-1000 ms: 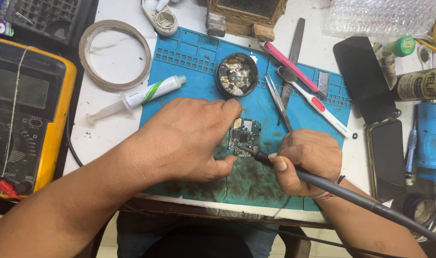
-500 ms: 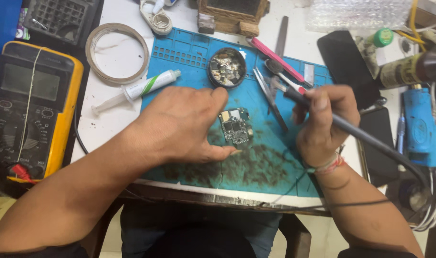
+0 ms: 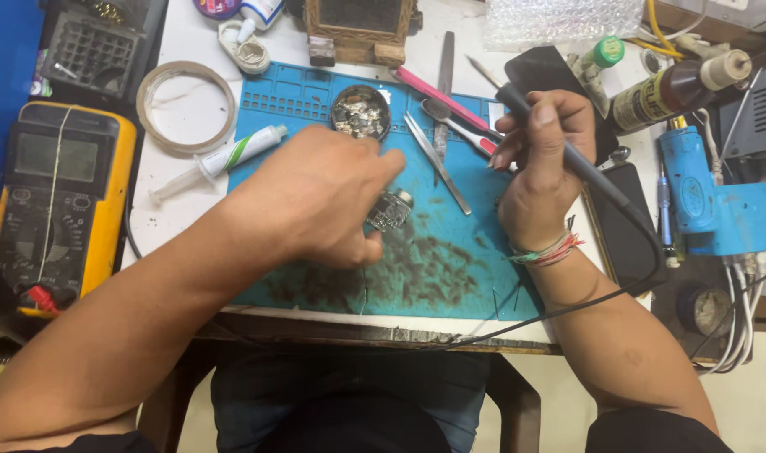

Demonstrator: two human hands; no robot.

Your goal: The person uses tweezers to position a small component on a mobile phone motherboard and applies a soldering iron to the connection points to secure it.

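Note:
My left hand rests on the blue work mat and pinches a small circuit board between thumb and fingers, lifting it on edge. My right hand is raised over the right side of the mat, gripping a black soldering iron like a pen, tip pointing up and to the left, away from the board. Its black cable trails down past my wrist. A round tin of solder scraps sits just above my left hand.
Metal tweezers, a pink-handled tool and a file lie on the mat's upper part. A syringe and tape ring lie left, a yellow multimeter far left. A dark phone, brown bottle and blue device crowd the right.
My right hand lifted the soldering iron off the board and swung it up to the right. My left hand tilted the board up off the mat.

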